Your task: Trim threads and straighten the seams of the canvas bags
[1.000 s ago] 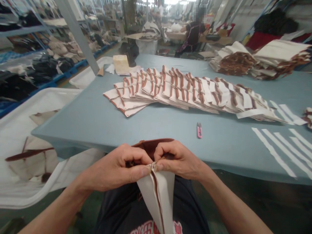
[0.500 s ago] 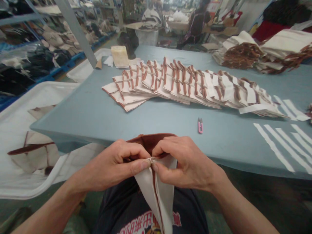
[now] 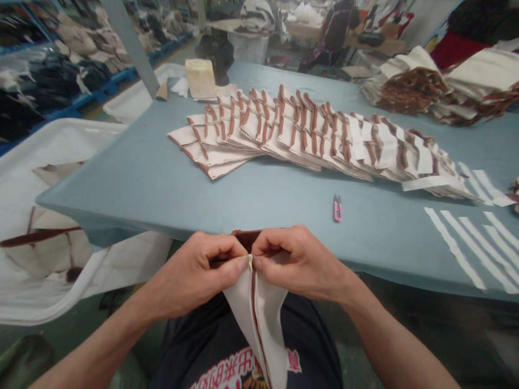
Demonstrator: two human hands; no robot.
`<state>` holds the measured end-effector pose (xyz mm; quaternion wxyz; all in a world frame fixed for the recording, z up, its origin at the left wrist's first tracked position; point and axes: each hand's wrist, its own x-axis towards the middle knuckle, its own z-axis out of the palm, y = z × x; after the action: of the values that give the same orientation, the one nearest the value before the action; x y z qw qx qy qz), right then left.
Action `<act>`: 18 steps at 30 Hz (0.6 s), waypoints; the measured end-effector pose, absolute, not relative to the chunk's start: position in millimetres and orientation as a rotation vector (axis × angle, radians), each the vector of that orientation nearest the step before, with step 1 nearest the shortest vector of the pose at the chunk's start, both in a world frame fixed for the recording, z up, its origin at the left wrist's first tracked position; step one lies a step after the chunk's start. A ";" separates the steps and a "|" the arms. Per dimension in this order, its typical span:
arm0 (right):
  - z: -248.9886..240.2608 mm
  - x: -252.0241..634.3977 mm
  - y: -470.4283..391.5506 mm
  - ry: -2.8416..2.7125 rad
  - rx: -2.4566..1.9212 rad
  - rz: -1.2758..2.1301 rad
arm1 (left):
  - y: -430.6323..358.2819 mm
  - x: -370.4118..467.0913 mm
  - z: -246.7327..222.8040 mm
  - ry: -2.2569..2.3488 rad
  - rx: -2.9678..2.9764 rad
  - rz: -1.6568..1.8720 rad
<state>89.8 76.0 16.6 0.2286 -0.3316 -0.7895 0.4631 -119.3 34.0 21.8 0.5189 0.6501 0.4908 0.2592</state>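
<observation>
Between my hands, over my lap at the table's near edge, hangs a cream fabric piece (image 3: 272, 308) with a brown-edged seam and a brown inner side. My left hand (image 3: 211, 267) pinches it at the top of the seam between thumb and forefinger. Right beside it, my right hand (image 3: 298, 262) pinches the same seam top from the other side. The two thumb tips almost meet there, and the lower part of the piece hangs down in front of my dark shirt. The exact spot under the fingertips is hidden.
Pink thread snips (image 3: 338, 209) lie on the blue-green table (image 3: 162, 183). Behind them spreads a fanned row of cream pieces with brown edges (image 3: 275, 129). White strips (image 3: 466, 248) lie at right, stacked fabric bundles (image 3: 413, 86) behind. A white bin (image 3: 87, 294) holding similar pieces stands at left.
My hands have drawn slightly closer together at the seam top, both still pinching. The fabric hangs a little straighter, and less of the brown inner side shows. The camera view has shifted slightly.
</observation>
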 end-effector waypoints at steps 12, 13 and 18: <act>24.0 89.2 83.8 -2.211 -0.977 1.443 | 45.0 -124.4 23.0 1.223 1.544 0.464; 22.6 88.7 85.0 -2.209 -0.987 1.454 | 45.5 -124.2 22.1 1.219 1.528 0.468; 13.3 88.4 91.0 -2.160 -1.000 1.538 | 46.4 -125.3 17.3 1.161 1.409 0.483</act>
<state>88.4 91.0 13.3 0.1531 -0.3486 -0.7533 0.5363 -125.3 46.4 17.3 0.5864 0.6042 0.4980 0.2074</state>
